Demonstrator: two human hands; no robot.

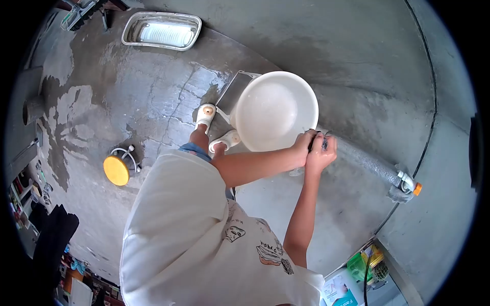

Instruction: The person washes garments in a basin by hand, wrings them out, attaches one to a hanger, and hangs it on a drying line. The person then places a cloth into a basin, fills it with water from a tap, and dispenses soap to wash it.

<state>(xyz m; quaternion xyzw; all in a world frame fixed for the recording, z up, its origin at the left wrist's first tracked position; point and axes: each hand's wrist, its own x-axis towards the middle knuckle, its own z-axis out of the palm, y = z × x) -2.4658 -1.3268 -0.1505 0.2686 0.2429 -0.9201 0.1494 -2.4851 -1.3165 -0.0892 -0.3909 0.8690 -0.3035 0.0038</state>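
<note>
Both hands: the left hand (303, 145) and the right hand (322, 151) are clenched side by side, grasping one dark bundle.
Dark bundle (312, 142): it sits squeezed between the two fists, at the basin's rim; it looks like wet cloth, but the fingers hide most of it.
Good handling: I judge that a firm, even grip by both fists is best, with the bundle kept more over the basin, so drips fall inside.
White basin (245, 94): it is round, with whitish liquid inside, just beside the white clogs (205, 113).
Pale frame (236, 89): it shows at the basin's edge; whether it carries the basin, I cannot tell.
Concrete floor (168, 97): grey, cracked, with dark damp patches, so perhaps slippery.
Room: a silvery wrapped pipe (365, 155) with an orange cap (418, 189) lies to the right, a yellow-topped stool (116, 170) stands to the left, and a rectangular tub (162, 16) is farther away.
</note>
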